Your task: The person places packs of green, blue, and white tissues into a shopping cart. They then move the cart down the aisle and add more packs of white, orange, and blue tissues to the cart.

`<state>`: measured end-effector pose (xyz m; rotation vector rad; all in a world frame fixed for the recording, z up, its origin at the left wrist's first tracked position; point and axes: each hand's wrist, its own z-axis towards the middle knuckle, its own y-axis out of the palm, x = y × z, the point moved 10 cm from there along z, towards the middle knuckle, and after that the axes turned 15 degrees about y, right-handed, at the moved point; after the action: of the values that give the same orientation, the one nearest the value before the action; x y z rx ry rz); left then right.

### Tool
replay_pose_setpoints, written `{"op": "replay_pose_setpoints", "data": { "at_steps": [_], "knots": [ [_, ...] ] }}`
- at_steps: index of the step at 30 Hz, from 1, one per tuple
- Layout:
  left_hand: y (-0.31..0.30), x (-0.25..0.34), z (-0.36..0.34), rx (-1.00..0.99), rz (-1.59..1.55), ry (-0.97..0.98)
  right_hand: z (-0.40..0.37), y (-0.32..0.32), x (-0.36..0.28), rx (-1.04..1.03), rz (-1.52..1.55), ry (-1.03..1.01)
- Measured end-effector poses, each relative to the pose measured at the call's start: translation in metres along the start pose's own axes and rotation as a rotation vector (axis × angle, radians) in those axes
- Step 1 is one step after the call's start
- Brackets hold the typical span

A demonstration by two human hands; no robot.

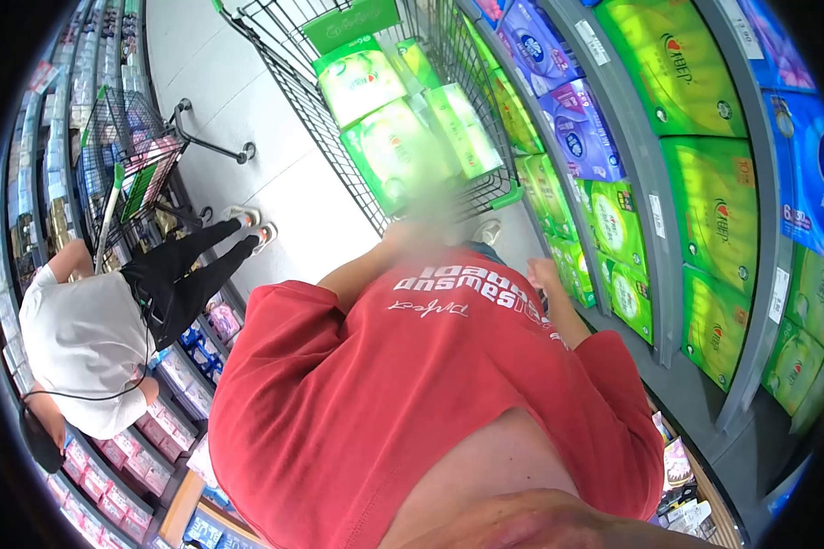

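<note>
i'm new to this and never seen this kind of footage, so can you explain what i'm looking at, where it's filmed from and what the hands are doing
There's no machine here: it's a person in a red shirt, bare-handed, and this one picture comes from a camera on their head, looking forward and down. Ahead is a shopping cart with green packs inside. The left hand is near the cart's close end, but a blur hides its grip. The right hand is beside the body; I can't tell whether it holds anything. More packs fill the shelves on the right.
</note>
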<state>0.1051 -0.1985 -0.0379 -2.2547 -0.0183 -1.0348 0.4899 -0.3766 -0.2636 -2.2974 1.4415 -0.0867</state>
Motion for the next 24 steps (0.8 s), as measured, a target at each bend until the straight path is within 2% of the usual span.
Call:
{"op": "replay_pose_setpoints", "data": {
  "at_steps": [2,3,5,8,10,12,13,14,19,24],
  "knots": [
    [0.024,-0.017,0.012,-0.085,0.155,0.009,-0.093,-0.026,-0.016,0.06,0.307,0.326],
    [0.042,-0.04,0.018,0.025,0.112,0.004,-0.097,-0.027,-0.014,0.069,0.312,0.317],
    [0.051,-0.053,0.022,0.052,0.134,-0.024,-0.103,-0.038,-0.013,0.13,0.556,0.258],
    [0.034,-0.046,0.015,0.064,0.109,-0.143,-0.084,-0.029,-0.001,0.054,0.588,0.204],
    [0.053,-0.084,0.03,0.162,0.221,-0.124,-0.083,-0.022,-0.008,-0.028,0.659,0.228],
    [0.045,-0.089,0.038,0.302,0.275,-0.034,-0.08,-0.023,-0.028,-0.033,0.661,0.119],
    [0.033,-0.083,0.036,0.257,0.252,-0.092,-0.082,-0.031,-0.034,0.07,0.503,0.103],
    [0.022,-0.079,0.036,0.22,0.241,-0.129,-0.064,-0.028,-0.033,0.001,0.419,0.098],
    [-0.024,-0.074,0.049,0.217,0.226,-0.166,-0.076,-0.045,-0.054,0.104,0.53,0.087],
    [-0.056,-0.093,0.066,0.241,0.26,-0.188,-0.08,-0.047,-0.062,0.195,0.581,0.097]
  ]
}}
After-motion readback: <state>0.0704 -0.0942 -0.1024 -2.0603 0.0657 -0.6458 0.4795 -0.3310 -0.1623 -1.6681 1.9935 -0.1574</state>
